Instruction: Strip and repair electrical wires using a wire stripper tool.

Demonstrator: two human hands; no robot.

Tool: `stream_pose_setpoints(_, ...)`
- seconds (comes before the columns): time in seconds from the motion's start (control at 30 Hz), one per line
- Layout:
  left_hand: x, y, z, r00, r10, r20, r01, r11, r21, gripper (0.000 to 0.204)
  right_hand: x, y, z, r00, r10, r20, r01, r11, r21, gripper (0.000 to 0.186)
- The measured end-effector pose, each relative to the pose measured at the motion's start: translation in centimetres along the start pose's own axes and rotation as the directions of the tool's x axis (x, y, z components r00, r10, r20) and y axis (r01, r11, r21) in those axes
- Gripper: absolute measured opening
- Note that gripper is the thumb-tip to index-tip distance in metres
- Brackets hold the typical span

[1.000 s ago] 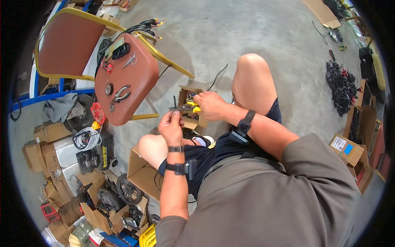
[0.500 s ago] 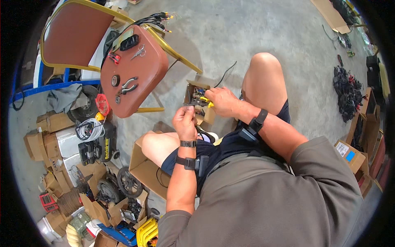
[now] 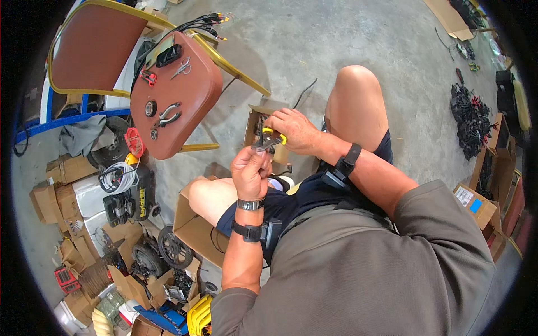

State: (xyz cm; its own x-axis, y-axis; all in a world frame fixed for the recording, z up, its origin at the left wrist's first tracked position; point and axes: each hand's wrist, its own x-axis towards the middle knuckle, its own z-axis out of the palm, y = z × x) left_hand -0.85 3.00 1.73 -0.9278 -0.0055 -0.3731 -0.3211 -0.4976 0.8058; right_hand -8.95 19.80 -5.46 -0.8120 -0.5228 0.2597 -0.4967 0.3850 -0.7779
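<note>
Grey concrete floor (image 3: 314, 50), under & around chair. Chair (image 3: 196, 106) itself: brown padded seat & back, gold-coloured frame. Big open cardboard box (image 3: 189, 227), near (body) side of chair, well below seat. Heap of black cables (image 3: 469, 120) w/ red bits, far R of chair, well apart. Black machine w/ tank (image 3: 144, 196), just off chair's near L side; white coiled hose (image 3: 119, 177) on same side of chair. Small open cardboard box (image 3: 250, 129), just R of chair. Black cable bundle (image 3: 196, 26), ends yellow-tipped, at chair's far edge.

R hand (image 3: 294, 131), R of chair, fingers wrapped round yellow-handled pliers (image 3: 274, 136). L hand (image 3: 250, 168), R & near side of chair, thumb & forefinger together, clamped on lower end of thin dark strip (image 3: 259, 126). Both strip & pliers up off floor, R of chair, strip at pliers' head; can't tell if jaws bite it, too small.

On chair seat: dark-handled pliers (image 3: 168, 115), lying toward near end; scissors (image 3: 182, 68) & black case (image 3: 169, 55), toward far end; red tool (image 3: 148, 77), L edge; black roll (image 3: 151, 108), just beside pliers there; smaller ring (image 3: 154, 134), nearest end.
</note>
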Motion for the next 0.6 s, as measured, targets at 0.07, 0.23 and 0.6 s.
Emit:
stream_pose_setpoints(0.07, 0.6, -0.1, -0.5, 0.990, 0.088, -0.109, -0.069, 0.983, 0.168, 0.010, 0.0, 0.0, 0.2, 0.998, 0.061, 0.030, -0.060, 0.997, -0.044, 0.029)
stream_pose_setpoints(0.23, 2.3, -1.5, -1.1, 0.907, 0.275, -0.320, -0.125, 0.899, 0.420, 0.009, -0.3, 0.0, 0.3, 0.958, 0.246, 0.148, -0.235, 0.968, -0.086, 0.033)
stream_pose_setpoints(0.6, -0.3, 0.0, 0.6, 0.993, 0.043, -0.108, -0.028, 0.990, 0.135, 0.017, 0.1, -0.4, 0.1, 0.990, 0.084, 0.115, -0.086, 0.996, 0.007, 0.026)
